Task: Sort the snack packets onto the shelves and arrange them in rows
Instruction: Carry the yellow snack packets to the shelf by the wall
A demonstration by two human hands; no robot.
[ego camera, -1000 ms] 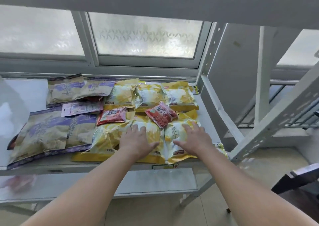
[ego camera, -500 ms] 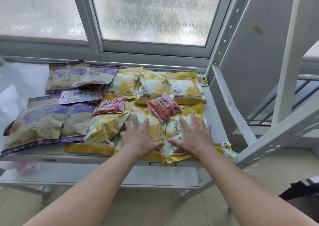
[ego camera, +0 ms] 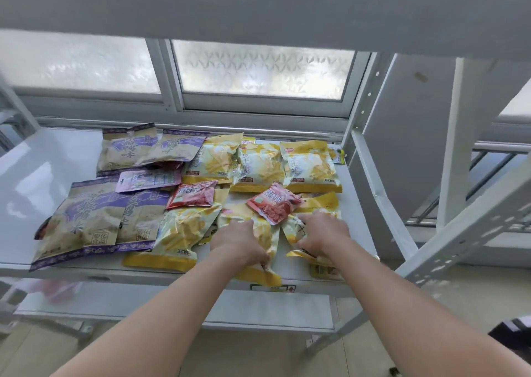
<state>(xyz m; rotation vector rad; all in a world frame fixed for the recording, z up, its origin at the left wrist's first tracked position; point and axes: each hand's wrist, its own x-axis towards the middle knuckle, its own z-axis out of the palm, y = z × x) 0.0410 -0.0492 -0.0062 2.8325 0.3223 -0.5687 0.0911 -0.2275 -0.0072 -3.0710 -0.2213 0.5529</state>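
We are working at a white metal shelf (ego camera: 51, 158) under a frosted window (ego camera: 261, 66), and most of the packets already lie on it, so the bulk of the loading looks done to us. The largest are the brown-and-purple bags (ego camera: 94, 218) on the left: two at the front overlapping each other, two more (ego camera: 143, 149) at the back, roughly grouped but skewed. To their right, the back row of yellow chip bags (ego camera: 258, 166) reads as three side by side, the tidiest part so far.

The front yellow row is what we judge unfinished. One bag (ego camera: 178, 233) lies tilted, its lower edge hanging past the shelf lip. Our left hand (ego camera: 241, 238) curls round the edge of the middle yellow bag (ego camera: 264, 247), fingers closed on its foil, and our right hand (ego camera: 324, 233) pinches the crumpled right yellow bag (ego camera: 296, 227) the same way.

Smallest, and still out of place: two red packets (ego camera: 195, 194) (ego camera: 274, 202) resting on top of the yellow bags, and a pale purple sachet (ego camera: 149, 179) lying across the brown ones. These need rows of their own.
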